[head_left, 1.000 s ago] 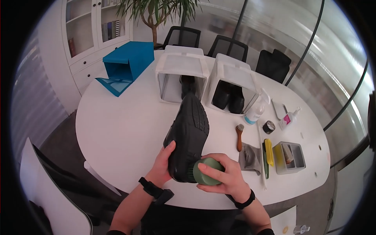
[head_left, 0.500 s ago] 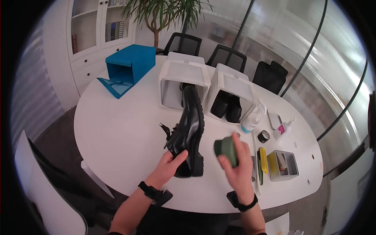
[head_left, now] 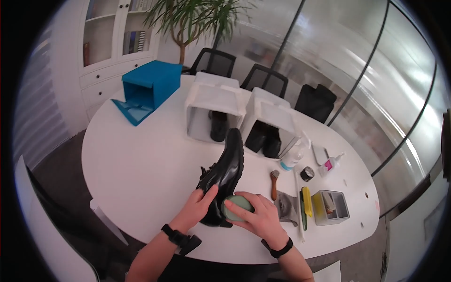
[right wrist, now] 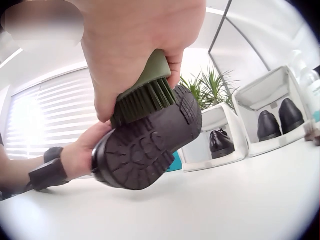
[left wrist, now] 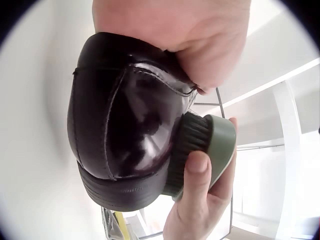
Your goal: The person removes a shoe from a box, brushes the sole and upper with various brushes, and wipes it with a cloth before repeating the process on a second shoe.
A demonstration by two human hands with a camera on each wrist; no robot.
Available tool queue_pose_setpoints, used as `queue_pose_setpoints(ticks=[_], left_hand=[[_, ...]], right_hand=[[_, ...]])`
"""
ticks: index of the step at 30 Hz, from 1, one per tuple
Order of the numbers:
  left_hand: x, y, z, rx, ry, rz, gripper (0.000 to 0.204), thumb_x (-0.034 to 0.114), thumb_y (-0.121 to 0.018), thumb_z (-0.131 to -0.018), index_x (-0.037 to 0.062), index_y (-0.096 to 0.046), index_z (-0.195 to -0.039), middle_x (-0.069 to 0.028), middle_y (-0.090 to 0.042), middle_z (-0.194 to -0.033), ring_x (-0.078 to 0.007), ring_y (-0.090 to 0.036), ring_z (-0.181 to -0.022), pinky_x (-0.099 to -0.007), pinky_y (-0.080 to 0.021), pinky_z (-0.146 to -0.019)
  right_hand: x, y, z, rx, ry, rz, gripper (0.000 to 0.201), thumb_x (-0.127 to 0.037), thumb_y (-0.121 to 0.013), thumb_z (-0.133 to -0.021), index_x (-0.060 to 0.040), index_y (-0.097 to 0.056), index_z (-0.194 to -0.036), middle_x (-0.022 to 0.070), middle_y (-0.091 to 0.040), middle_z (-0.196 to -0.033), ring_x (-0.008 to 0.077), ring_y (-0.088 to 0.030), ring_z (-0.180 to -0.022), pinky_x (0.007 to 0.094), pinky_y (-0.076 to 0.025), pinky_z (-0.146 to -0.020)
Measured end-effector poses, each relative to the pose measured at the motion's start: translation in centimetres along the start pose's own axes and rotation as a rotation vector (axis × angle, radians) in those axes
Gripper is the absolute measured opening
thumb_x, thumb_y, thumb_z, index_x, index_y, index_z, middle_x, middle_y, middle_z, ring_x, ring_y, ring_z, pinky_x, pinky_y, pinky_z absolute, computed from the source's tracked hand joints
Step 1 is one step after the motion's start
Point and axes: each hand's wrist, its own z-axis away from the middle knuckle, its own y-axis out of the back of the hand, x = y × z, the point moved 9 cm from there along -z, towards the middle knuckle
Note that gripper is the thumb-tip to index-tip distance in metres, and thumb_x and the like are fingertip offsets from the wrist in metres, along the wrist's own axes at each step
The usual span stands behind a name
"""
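Above the table's near part, my left hand [head_left: 193, 209] grips a glossy black lace-up shoe [head_left: 228, 171] near its heel, toe pointing away from me. My right hand [head_left: 263, 217] pinches a green-backed brush [head_left: 238, 208] at the shoe's right side. In the left wrist view the brush's dark bristles [left wrist: 189, 137] touch the side of the shoe [left wrist: 145, 120] by the heel, above the sole's edge. The right wrist view shows the lugged sole [right wrist: 145, 147] beneath the brush [right wrist: 145, 97]; the fingers hide part of its green back.
Behind stand a blue box [head_left: 152, 87] and two white boxes [head_left: 213, 94] [head_left: 270, 110] holding black shoes. At right are a spray bottle [head_left: 292, 157], a round tin [head_left: 307, 174], a wooden-handled brush [head_left: 274, 185], a grey cloth [head_left: 287, 207], a yellow brush [head_left: 307, 202] and a divided container [head_left: 331, 207].
The brush first lay against the shoe's heel end, moved away to the right, and is now back against the shoe. The shoe has turned from showing its sole to showing its glossy upper.
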Motion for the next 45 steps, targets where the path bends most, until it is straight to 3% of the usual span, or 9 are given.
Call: queue_pose_setpoints(ticks=[2, 6, 9, 20, 24, 28, 31, 37, 45], left_hand=[[-0.7, -0.4, -0.2, -0.084, 0.003, -0.032, 0.043, 0.034, -0.052, -0.112, -0.0033, -0.066, -0.128, -0.0026, -0.07, -0.114, -0.0077, -0.064, -0.101, -0.0265, -0.053, -0.089], [-1.0, -1.2, 0.2, -0.164, 0.02, -0.064, 0.041, 0.032, -0.053, -0.111, -0.0023, -0.066, -0.129, -0.0028, -0.071, -0.113, -0.008, -0.064, -0.103, -0.0273, -0.053, -0.09], [0.2, -1.6, 0.5, -0.167, -0.096, -0.121, 0.045, 0.04, -0.056, -0.109, -0.0027, -0.071, -0.109, 0.0044, -0.061, -0.083, -0.0067, -0.051, -0.076, -0.0277, -0.043, -0.066], [1.9, -2.9, 0.8, -0.358, -0.107, -0.427, 0.044, 0.037, -0.063, -0.106, -0.0064, -0.07, -0.102, -0.001, -0.06, -0.074, -0.0096, -0.053, -0.071, -0.0298, -0.045, -0.065], [2.2, -2.7, 1.5, -0.331, -0.171, -0.166, 0.041, 0.036, -0.062, -0.107, -0.0026, -0.069, -0.119, -0.0004, -0.068, -0.094, -0.0084, -0.059, -0.083, -0.0279, -0.05, -0.074], [2.2, -2.2, 1.3, -0.359, -0.111, 0.124, 0.049, 0.039, -0.056, -0.11, 0.0007, -0.059, -0.14, -0.0035, -0.07, -0.12, -0.0112, -0.065, -0.107, -0.0299, -0.055, -0.092], [4.3, -3.3, 1.1, -0.349, -0.079, 0.339, 0.056, 0.044, -0.051, -0.111, -0.0005, -0.054, -0.145, -0.0071, -0.07, -0.128, -0.0158, -0.067, -0.117, -0.0342, -0.056, -0.098], [5.9, -4.6, -0.2, -0.213, 0.016, 0.666, 0.062, 0.05, -0.047, -0.11, 0.0027, -0.048, -0.15, -0.0135, -0.064, -0.139, -0.0246, -0.067, -0.121, -0.04, -0.056, -0.103], [3.9, -5.3, -1.9, -0.312, 0.003, 1.197, 0.055, 0.047, -0.045, -0.11, 0.0074, -0.053, -0.148, -0.013, -0.062, -0.146, -0.0305, -0.064, -0.128, -0.0466, -0.052, -0.111]], right_hand=[[2.0, 0.8, -0.3, 0.152, -0.082, -0.009, 0.068, -0.024, -0.091, -0.074, -0.0303, -0.067, -0.138, 0.0069, -0.066, -0.124, 0.0265, -0.068, -0.096, 0.036, -0.059, -0.081], [4.1, 2.5, -0.8, 0.348, -0.156, 0.039, 0.073, -0.023, -0.094, -0.071, -0.0226, -0.067, -0.138, 0.0133, -0.067, -0.123, 0.032, -0.068, -0.102, 0.039, -0.059, -0.083], [5.3, 3.8, -1.3, 0.466, -0.251, 0.069, 0.072, -0.023, -0.093, -0.073, -0.0204, -0.067, -0.14, 0.0144, -0.066, -0.123, 0.033, -0.068, -0.103, 0.0404, -0.058, -0.084], [10.7, 8.2, -8.7, 0.28, -0.362, 0.068, 0.064, -0.034, -0.083, -0.087, -0.0226, -0.063, -0.146, 0.0102, -0.068, -0.121, 0.0285, -0.069, -0.1, 0.0347, -0.056, -0.088], [16.0, 6.2, -8.1, 0.386, -0.61, -0.802, 0.06, -0.042, -0.071, -0.101, -0.007, -0.058, -0.148, 0.0045, -0.07, -0.122, 0.0174, -0.068, -0.104, 0.0301, -0.053, -0.094], [18.2, 0.8, -5.5, 0.333, -0.8, -1.38, 0.064, -0.043, -0.063, -0.106, -0.0057, -0.049, -0.156, 0.0053, -0.067, -0.133, 0.0145, -0.061, -0.123, 0.0299, -0.045, -0.108], [16.6, 0.5, -4.5, 0.524, -0.656, -1.414, 0.068, -0.042, -0.062, -0.107, -0.0064, -0.04, -0.161, 0.0062, -0.062, -0.141, 0.0149, -0.058, -0.127, 0.0293, -0.044, -0.11], [11.0, 3.0, -2.3, 0.631, -0.607, -0.843, 0.068, -0.027, -0.068, -0.105, -0.0098, -0.037, -0.163, 0.0114, -0.058, -0.144, 0.0167, -0.056, -0.126, 0.0298, -0.046, -0.107], [4.3, 0.7, 0.8, 0.649, -0.672, -1.165, 0.069, -0.019, -0.063, -0.106, -0.0056, -0.029, -0.165, 0.0101, -0.056, -0.144, 0.0146, -0.054, -0.126, 0.0289, -0.043, -0.109]])
